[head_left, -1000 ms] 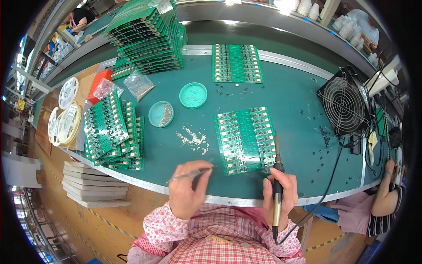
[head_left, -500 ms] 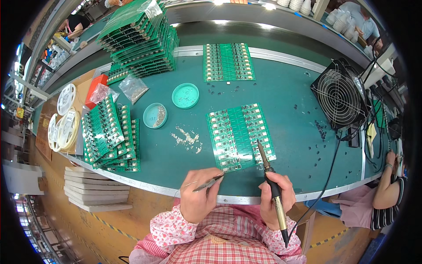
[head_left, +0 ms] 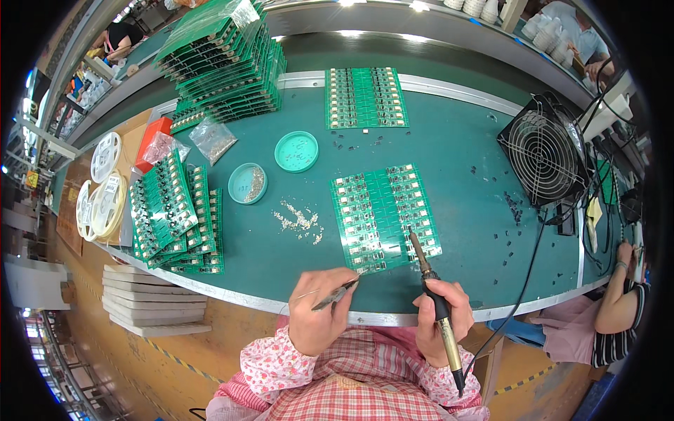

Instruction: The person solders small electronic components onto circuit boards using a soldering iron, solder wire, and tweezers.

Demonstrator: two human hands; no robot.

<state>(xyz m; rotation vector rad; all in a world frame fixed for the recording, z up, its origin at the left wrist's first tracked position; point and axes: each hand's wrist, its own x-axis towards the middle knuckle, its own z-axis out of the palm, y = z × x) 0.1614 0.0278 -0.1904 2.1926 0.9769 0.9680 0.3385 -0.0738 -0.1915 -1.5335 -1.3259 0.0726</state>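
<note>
A green circuit board (head_left: 382, 210) with rows of small components lies in front of me near the table's front edge. My right hand (head_left: 447, 312) is wrapped round a soldering iron (head_left: 449, 345), and its tip is at the board's right-hand component rows. Whether the tip touches a component is too small to tell. My left hand (head_left: 319, 312) pinches tweezers (head_left: 334, 295), their point by the board's lower left corner. A thin wire (head_left: 306, 293) also shows at that hand. Loose tiny pale components (head_left: 298, 219) are scattered left of the board.
Two turquoise dishes (head_left: 296, 132) (head_left: 231, 186) stand left of centre. A tall stack of boards (head_left: 225, 70) rises behind them; more boards (head_left: 165, 203) lie at left beside reels (head_left: 109, 207). Another board (head_left: 366, 98) lies at the back. A black fan (head_left: 542, 151) stands right, near the iron's cord (head_left: 523, 288).
The soldering iron's tip has shifted very slightly down and left on the board. My left hand with the tweezers has barely moved.
</note>
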